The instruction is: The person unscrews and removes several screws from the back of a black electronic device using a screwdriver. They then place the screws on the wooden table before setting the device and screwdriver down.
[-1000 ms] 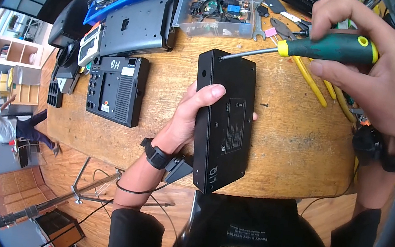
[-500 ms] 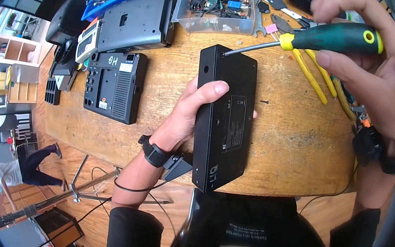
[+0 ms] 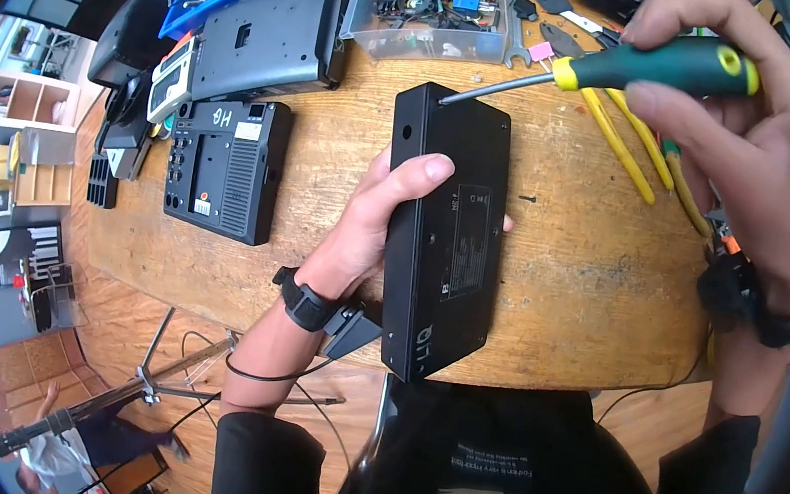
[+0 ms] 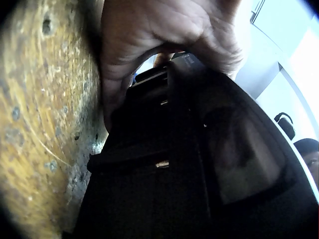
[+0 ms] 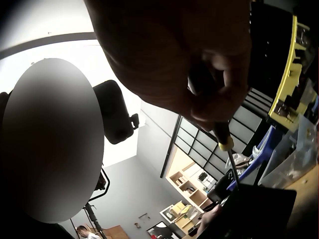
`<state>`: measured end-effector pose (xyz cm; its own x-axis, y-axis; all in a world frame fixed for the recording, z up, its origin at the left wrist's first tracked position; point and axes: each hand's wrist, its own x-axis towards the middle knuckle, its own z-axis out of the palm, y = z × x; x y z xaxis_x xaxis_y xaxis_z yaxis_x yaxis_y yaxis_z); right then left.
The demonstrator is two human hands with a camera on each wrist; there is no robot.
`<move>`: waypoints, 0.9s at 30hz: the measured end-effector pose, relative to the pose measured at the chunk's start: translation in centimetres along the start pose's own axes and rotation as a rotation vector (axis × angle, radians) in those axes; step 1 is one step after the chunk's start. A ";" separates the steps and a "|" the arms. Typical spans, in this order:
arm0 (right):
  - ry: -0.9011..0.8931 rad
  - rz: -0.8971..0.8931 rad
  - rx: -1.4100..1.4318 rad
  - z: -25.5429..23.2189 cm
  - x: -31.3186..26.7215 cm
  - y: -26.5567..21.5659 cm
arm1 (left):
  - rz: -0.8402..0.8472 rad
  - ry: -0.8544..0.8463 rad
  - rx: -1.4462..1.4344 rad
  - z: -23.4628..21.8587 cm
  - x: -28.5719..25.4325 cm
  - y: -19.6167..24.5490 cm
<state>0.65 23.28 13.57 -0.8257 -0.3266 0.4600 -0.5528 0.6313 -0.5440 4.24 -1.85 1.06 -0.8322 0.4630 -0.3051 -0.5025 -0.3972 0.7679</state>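
Observation:
The left hand (image 3: 367, 211) grips a black box (image 3: 461, 246) around its middle, thumb on the narrow side, holding it on edge above the wooden table. In the left wrist view, the palm (image 4: 164, 30) wraps over the dark box (image 4: 149, 189). Up at the right, the right hand (image 3: 751, 156) holds a green and yellow screwdriver (image 3: 658, 67) by its handle, thumb below and fingers above. The screwdriver's tip touches a corner at the box's far end. The right wrist view also shows the shaft (image 5: 233, 167) meeting the box (image 5: 264, 204).
A small screw (image 3: 527, 199) lies right of the box on the table (image 3: 587, 315). Yellow-handled pliers (image 3: 621, 147) lie beneath the right hand. Behind stands a clear bin of parts (image 3: 423, 47); black devices (image 3: 226, 168) are at the left. A person (image 3: 52, 462) is in the background.
The box and both hands sit slightly higher and further left in view. The screwdriver stays at the same corner while the fingers around its handle shift a little. The background person has moved.

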 end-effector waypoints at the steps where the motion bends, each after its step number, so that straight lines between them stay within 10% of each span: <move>1: -0.002 0.004 0.002 0.1 0.1 0.1 | 0.008 0.000 0.004 0.0 0.0 0.0; 16: -0.020 0.035 0.011 0.0 0.0 0.6 | 0.008 -0.002 0.007 0.0 0.0 0.1; 20: 0.034 0.308 0.094 0.1 1.1 -1.2 | 0.014 0.000 0.008 -0.2 0.0 0.0; 27: -0.058 -0.026 0.006 -0.6 -0.7 0.9 | -0.020 0.010 0.042 0.1 -0.1 0.1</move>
<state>0.82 24.49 13.20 -0.8162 -0.3833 0.4322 -0.5745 0.6179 -0.5368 4.25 -1.84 1.23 -0.8243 0.4625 -0.3265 -0.5093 -0.3542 0.7843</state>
